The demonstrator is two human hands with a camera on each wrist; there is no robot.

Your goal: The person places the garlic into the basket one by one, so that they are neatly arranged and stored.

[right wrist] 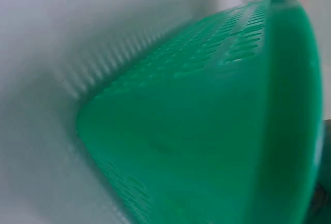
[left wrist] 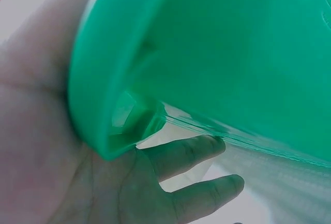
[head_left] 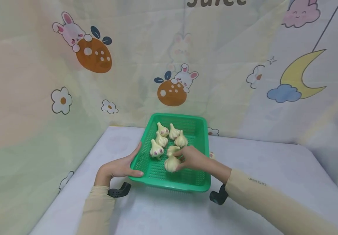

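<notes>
In the head view, a green slotted plastic basket [head_left: 199, 188] has several pale garlic bulbs with purple markings lying in its left and middle parts. My right hand [head_left: 193, 159] reaches over the basket's right side and pinches a garlic bulb [head_left: 171, 164] between thumb and fingers. Just behind it lies another garlic bulb [head_left: 173, 149], partly covered by the fingers. At the near left corner my left hand [head_left: 124, 165] steadies the basket, thumb along the front rim. The left wrist view shows straight, spread fingers [left wrist: 186, 157] beside the outer wall, with the rim against the palm.
The basket stands on a white-covered table [head_left: 262, 169] close to a printed cloth backdrop [head_left: 133, 65]. A pale thing [head_left: 212, 155] peeks out past the basket's right rim, mostly hidden by the arm. In the right wrist view the outer basket wall [right wrist: 181, 115] fills the middle.
</notes>
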